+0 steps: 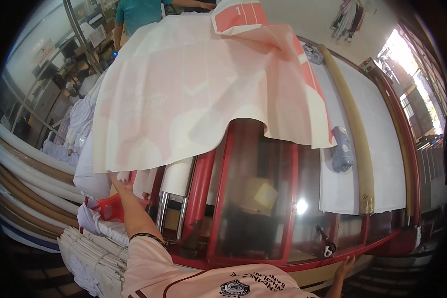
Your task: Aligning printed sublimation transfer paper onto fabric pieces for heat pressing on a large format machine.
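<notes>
A large translucent white sheet (pixel 193 69) printed in pale red spreads over the machine, its near edge wavy and raised in the middle. My left hand (pixel 119 182) reaches to the sheet's near left corner, its fingers stretched and apart; a fingertip meets the edge, and I cannot see a grip on it. Low at the right, my right hand (pixel 346 266) is open beside the red front rail (pixel 303 265), with nothing in it. Scissors with dark blades (pixel 327 246) lie on the machine's surface near that hand.
A person in a teal shirt (pixel 141 17) stands at the far side. To the right are a long brown tube (pixel 352 129) on white material and a grey wrapped bundle (pixel 341 149). Fabric rolls (pixel 32 164) stack at left, above folded cloth (pixel 92 258). Red frames border a dark panel (pixel 248 198).
</notes>
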Motion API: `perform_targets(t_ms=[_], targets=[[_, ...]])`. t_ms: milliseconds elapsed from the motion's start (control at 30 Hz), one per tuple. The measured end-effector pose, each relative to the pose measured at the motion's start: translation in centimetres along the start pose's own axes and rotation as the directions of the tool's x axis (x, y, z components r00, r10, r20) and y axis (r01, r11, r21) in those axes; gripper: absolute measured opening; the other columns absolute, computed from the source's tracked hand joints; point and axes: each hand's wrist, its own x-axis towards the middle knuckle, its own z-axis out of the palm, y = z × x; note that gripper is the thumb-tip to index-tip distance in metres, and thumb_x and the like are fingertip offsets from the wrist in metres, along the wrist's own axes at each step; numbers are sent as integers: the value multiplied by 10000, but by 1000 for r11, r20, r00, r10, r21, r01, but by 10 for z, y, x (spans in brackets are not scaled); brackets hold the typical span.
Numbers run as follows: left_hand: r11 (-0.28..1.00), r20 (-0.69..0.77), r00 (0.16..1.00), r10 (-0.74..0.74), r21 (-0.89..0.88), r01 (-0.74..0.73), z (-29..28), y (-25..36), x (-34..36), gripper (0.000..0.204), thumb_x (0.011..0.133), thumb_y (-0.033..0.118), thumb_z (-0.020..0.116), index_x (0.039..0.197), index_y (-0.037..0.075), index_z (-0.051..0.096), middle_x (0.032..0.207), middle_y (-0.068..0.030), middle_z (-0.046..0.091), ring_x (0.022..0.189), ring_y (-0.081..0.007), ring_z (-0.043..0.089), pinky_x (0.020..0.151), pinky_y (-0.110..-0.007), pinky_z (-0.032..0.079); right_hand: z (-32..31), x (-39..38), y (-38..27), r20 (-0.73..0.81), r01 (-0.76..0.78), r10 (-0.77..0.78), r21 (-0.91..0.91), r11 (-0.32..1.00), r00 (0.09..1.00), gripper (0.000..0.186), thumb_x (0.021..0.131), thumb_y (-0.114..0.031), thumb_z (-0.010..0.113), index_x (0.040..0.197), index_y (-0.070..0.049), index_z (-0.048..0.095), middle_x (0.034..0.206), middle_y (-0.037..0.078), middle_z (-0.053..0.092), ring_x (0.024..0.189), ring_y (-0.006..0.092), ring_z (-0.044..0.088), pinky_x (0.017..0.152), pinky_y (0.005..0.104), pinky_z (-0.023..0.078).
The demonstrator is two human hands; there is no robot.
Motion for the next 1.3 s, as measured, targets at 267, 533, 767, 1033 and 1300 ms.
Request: perform_targets(t_ms=[267, 533, 767, 1033, 1300], targets=[[988, 157, 982, 107, 94, -123, 83, 19, 6, 595, 905, 386, 643, 1298, -30, 479, 1278, -150, 553, 1146, -266, 554, 891, -442, 497, 45, 93, -125, 16, 372, -374, -148, 916, 927, 555, 983, -299, 508, 1408, 27, 365, 1418, 211, 421, 1328, 328, 388, 1101, 395, 290], [362, 72, 403, 912, 317, -877, 200, 139, -61, 386, 972, 225, 537, 1189, -91, 585, 1158, -225, 636, 1002, -303, 629, 857, -372, 492, 129, 86, -388, 190, 725, -738, 144, 673, 647, 718, 848, -204, 699, 1439, -40, 326, 1438, 179, 391, 1355, 319, 354, 1110, 428, 298], [218, 160, 194, 968, -150, -964, 301, 213, -232, 263, 947, 136, 542, 1117, -25, 662, 1070, -141, 678, 810, -203, 667, 632, -288, 537, 232, 1, -489, 519, 851, -794, 215, 479, 317, 1232, 531, -546, 853, 1519, -200, 204, 1542, 212, 203, 1395, 393, 265, 1094, 495, 318], [25, 472, -266, 841, -524, -851, 342, 117, -473, 508, 742, -87, 437, 1162, 74, 671, 1027, -89, 711, 687, -102, 645, 565, -253, 517, 221, -76, -531, 727, 632, -668, 445, 635, 158, 401, 733, -364, 771, 1040, -110, 724, 1170, 129, 659, 1063, 303, 613, 966, 412, 441], [93, 519, -592, 616, -794, -600, 333, 25, -595, 581, 683, -164, 522, 1193, 84, 648, 1138, -77, 684, 1065, -180, 652, 1041, -351, 430, -102, -4, -700, 21, 18, -999, 1000, 21, 30, 1088, 771, -751, 559, 1478, -4, 205, 1351, 254, 465, 1255, 315, 479, 1019, 483, 389]])
